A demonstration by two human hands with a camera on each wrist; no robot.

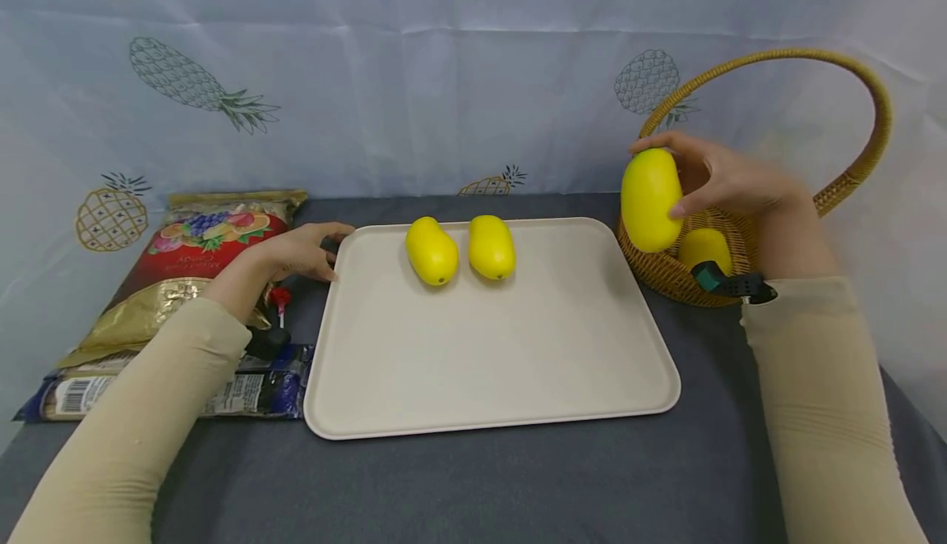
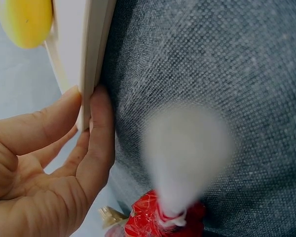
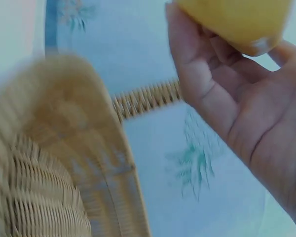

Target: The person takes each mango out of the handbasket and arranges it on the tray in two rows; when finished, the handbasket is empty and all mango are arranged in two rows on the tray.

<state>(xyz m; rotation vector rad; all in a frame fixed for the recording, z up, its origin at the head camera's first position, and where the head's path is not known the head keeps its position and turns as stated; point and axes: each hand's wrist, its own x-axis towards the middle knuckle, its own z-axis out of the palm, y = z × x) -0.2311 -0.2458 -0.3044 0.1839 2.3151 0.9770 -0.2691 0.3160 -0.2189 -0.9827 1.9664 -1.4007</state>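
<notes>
My right hand (image 1: 728, 176) grips a yellow mango (image 1: 651, 200) above the left rim of a wicker basket (image 1: 661, 275). Inside that basket lies another mango (image 1: 705, 248), partly hidden by the wrist strap. In the right wrist view the held mango (image 3: 237, 22) shows only its lower end. At the tray's far left corner, my left hand (image 1: 302, 250) pinches the rim of a cream tray (image 1: 488, 355), thumb and fingers on either side of the edge (image 2: 91, 59). Side by side near the tray's back edge rest two mangoes, a left one (image 1: 432, 251) and a right one (image 1: 491, 248).
Left of the tray lie a red and gold candy bag (image 1: 192, 252), a red lollipop (image 1: 280, 297) and a blue package (image 1: 255, 392). The basket's tall handle (image 1: 784, 54) arches over my right wrist. A pineapple-print curtain (image 1: 473, 100) hangs behind the dark tablecloth (image 1: 481, 486).
</notes>
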